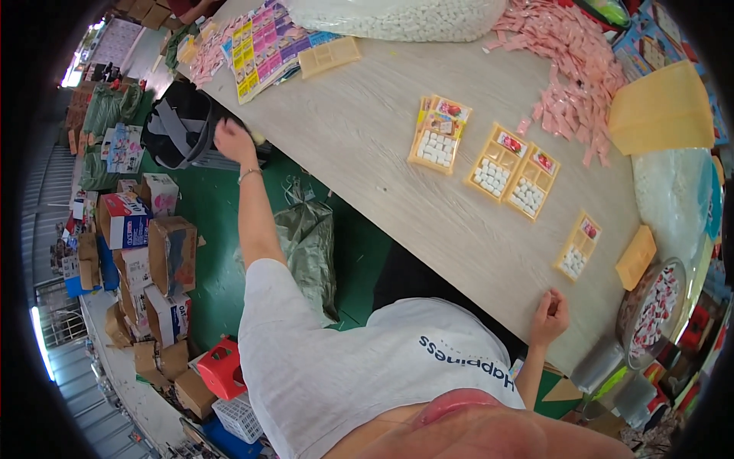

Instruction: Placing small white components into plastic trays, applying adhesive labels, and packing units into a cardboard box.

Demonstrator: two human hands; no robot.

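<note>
My left hand is stretched out past the table's left edge, beside a black bag or bin with grey straps. Its fingers look loosely bent and apart, with nothing visible in them. At the near right table edge rests my right hand, fingers curled in; anything inside them is hidden. Just beyond it lies a small yellow compartment tray with white pellets and a red-printed packet. Two similar trays lie side by side farther in. Left of these, overlapping trays hold more white pellets.
Pink sachets are heaped at the far right, beside a clear bag of white pellets. Stacked yellow trays, a yellow block and a metal bowl of red-white packets line the right side. Cardboard boxes crowd the left floor.
</note>
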